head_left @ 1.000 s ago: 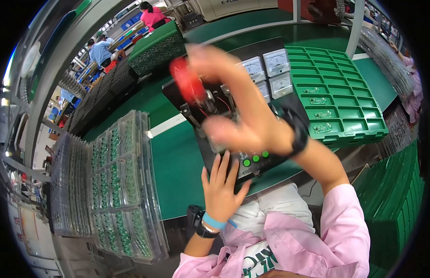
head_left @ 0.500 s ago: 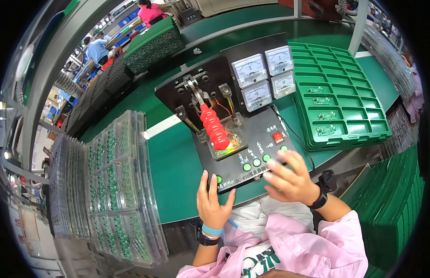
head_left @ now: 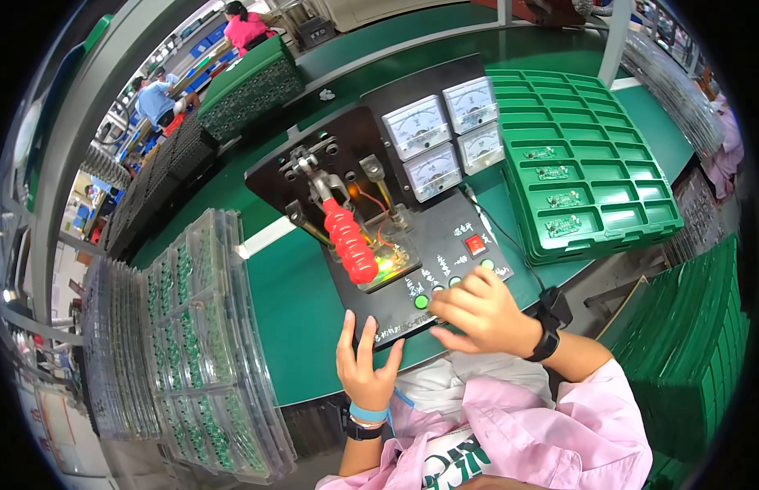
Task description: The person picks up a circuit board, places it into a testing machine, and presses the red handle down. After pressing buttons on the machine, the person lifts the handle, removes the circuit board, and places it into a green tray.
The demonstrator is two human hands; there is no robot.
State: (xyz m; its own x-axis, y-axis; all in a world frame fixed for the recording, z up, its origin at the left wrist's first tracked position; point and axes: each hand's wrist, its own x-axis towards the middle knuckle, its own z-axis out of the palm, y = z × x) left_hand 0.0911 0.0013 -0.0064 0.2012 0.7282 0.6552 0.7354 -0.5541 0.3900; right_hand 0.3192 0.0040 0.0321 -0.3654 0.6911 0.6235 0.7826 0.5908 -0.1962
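Observation:
A black test fixture (head_left: 371, 314) stands before me, with a red ribbed lever handle (head_left: 349, 245) lowered toward its front. Under that handle lies a lit circuit board (head_left: 384, 265), partly hidden. My left hand (head_left: 366, 371) rests open at the fixture's front left corner, fingers spread on its edge. Over the row of green buttons (head_left: 421, 302) is my right hand (head_left: 482, 314), empty, fingers bent and thumb apart; it covers some buttons, so contact cannot be made out. A red rocker switch (head_left: 475, 245) sits just beyond it.
Four-sided analog meters (head_left: 416, 126) stand on the fixture's back panel. At right is a stack of green compartment trays (head_left: 633, 233) with several circuit boards (head_left: 551, 173). Clear plastic trays (head_left: 212, 306) of boards are piled at left. More green trays (head_left: 682, 351) stand lower right. People work far left.
My right hand has moved left and down over the green buttons, its fingers bending more. My left hand stays at the fixture's corner. The whole view has shifted slightly.

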